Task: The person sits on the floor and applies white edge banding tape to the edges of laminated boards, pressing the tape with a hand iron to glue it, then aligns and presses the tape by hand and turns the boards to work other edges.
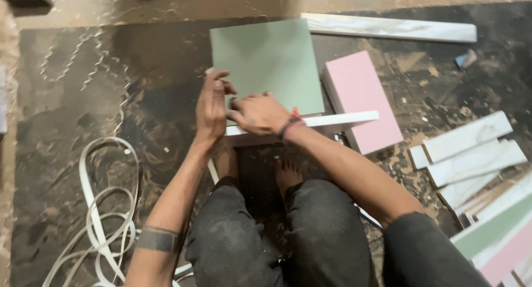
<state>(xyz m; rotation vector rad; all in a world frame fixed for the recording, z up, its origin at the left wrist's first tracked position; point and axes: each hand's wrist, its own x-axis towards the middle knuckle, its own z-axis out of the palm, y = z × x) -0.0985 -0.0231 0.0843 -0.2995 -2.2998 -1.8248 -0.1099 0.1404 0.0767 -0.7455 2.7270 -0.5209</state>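
Observation:
A green square panel (271, 60) lies on the dark floor ahead of me, resting on a white board (332, 122) whose edge faces me. My left hand (210, 105) is at the panel's near left corner, fingers curled on its edge. My right hand (259, 114), with a red and dark wristband, presses on the panel's near edge beside the left hand. Whether a small tool sits between the fingers cannot be made out. My bare feet (285, 173) rest just below the board.
A pink panel (363, 98) lies to the right of the green one. A long white strip (388, 27) lies at the back. Stacked white, green and pink boards (482, 176) sit at the right. Coiled white edge banding (102, 209) lies at the left.

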